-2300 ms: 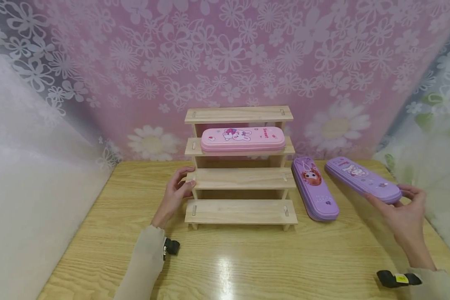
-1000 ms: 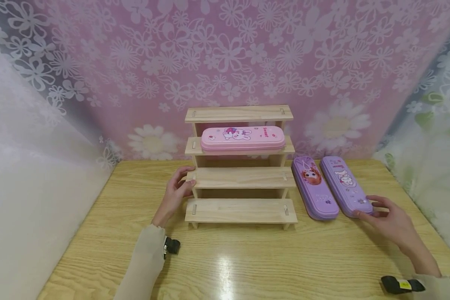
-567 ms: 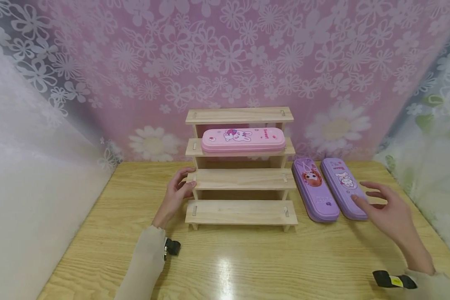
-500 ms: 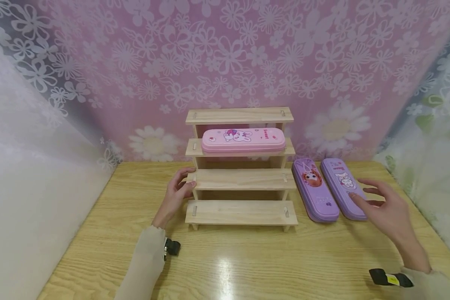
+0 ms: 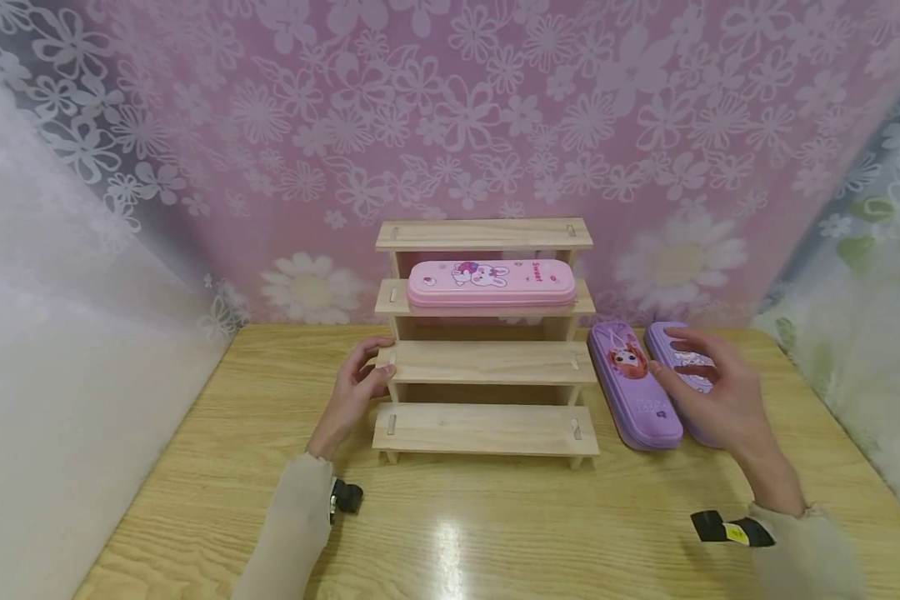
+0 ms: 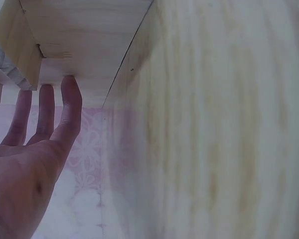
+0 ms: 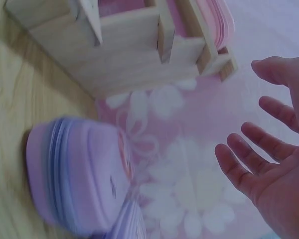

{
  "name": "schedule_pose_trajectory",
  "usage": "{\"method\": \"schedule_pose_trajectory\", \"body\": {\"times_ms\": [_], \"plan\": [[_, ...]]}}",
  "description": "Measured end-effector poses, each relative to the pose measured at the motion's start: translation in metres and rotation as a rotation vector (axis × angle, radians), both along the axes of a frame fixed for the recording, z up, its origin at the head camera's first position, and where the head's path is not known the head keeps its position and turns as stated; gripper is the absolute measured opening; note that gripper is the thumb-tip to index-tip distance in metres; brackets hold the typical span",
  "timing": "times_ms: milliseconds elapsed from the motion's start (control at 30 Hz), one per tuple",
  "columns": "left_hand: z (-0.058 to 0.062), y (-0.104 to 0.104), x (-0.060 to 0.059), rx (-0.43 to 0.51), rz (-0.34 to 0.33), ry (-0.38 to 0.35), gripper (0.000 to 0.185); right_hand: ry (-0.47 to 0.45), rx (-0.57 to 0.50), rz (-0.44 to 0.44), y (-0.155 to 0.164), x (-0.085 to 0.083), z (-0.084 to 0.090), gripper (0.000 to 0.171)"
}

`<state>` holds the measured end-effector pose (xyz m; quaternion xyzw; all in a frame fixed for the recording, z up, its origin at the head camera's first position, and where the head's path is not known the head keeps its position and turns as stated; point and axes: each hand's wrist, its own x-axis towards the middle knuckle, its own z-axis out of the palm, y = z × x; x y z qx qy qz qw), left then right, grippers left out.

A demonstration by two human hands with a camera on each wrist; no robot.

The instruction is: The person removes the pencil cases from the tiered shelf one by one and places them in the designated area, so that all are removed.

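A stepped wooden display rack (image 5: pixel 480 361) stands mid-table. My left hand (image 5: pixel 348 392) holds its left end at the second step from the bottom, thumb on the front; in the left wrist view its fingers (image 6: pixel 71 99) reach along the wood. A pink pencil case (image 5: pixel 525 283) with a rabbit lies on the second step from the top. Right of the rack lies a purple pencil case (image 5: pixel 633 392) with a doll picture. Beside it is a lilac pencil case (image 5: pixel 662 336), partly hidden by my right hand (image 5: pixel 727 400), which hovers with fingers spread and holds nothing.
The wood-grain table (image 5: pixel 450 533) runs back to a pink floral cloth (image 5: pixel 465 150). Pale curtains (image 5: pixel 67 350) hang at both sides. A black strap (image 5: pixel 731 529) is on my right wrist.
My right hand set the lilac case down parallel to the purple one, let go, and moved left above the cases. The left hand stays on the rack.
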<state>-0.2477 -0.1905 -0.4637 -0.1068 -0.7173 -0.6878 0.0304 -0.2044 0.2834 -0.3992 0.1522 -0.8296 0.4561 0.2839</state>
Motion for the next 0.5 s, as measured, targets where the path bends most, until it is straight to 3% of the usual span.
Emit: {"method": "schedule_pose_trajectory", "body": {"times_ms": [233, 500], "plan": [[-0.002, -0.002, -0.001, -0.010, 0.014, -0.006, 0.043, -0.026, -0.057, 0.060, -0.029, -0.011, 0.010, 0.052], [0.000, 0.000, -0.001, -0.020, 0.015, -0.010, 0.042, 0.071, -0.138, 0.161, -0.058, -0.030, 0.022, 0.048]]}}
